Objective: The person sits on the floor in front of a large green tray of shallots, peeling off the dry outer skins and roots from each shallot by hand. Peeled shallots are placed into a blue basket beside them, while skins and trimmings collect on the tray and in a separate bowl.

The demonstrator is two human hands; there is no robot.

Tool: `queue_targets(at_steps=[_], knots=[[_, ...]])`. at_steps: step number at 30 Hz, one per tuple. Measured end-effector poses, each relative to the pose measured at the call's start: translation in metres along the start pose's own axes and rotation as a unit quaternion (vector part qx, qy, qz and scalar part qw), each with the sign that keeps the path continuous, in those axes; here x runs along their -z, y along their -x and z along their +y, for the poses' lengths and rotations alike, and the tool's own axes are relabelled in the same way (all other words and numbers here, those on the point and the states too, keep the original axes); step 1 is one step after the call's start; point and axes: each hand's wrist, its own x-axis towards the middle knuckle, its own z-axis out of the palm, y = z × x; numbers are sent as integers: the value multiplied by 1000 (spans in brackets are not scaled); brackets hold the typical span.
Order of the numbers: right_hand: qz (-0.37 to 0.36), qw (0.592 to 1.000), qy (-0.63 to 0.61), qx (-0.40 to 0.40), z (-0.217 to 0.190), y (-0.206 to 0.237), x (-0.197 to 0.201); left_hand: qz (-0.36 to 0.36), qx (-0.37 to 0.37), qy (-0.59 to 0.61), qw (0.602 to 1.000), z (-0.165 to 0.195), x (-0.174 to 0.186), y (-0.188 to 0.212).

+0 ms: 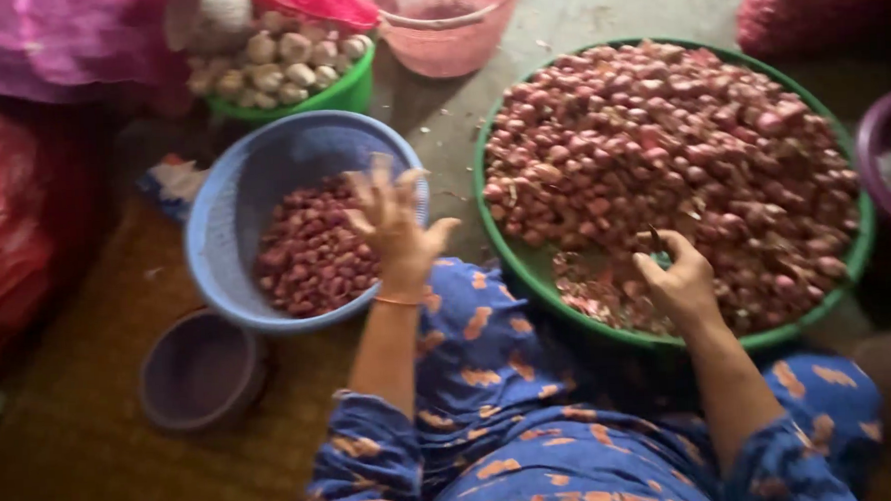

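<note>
Blue patterned lap [533, 417] on concrete floor [595, 8]

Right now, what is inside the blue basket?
The blue basket holds a pile of small reddish shallots. The left hand, fingers spread, covers some of them; the basket's bottom under the pile is hidden.

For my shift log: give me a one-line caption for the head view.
Left hand spread open over a blue basket of shallots; right hand in a heaped green basin.

Left hand [392, 223] motion-blurred, fingers indistinct; small dark thing in right hand [679, 280] too blurred to identify; pink bucket [446, 42] cut off by top edge; purple basin [887, 151] cropped at right edge
</note>
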Motion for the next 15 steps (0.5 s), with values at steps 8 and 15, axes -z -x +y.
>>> queue_targets(at_steps=[8, 15], knots=[[5, 1000, 4, 15, 12, -4, 22, -187, -116, 251, 943, 89, -67, 44], [-35, 976, 202, 80, 21, 16, 1, -365, -182, 148, 901, 143, -132, 104]])
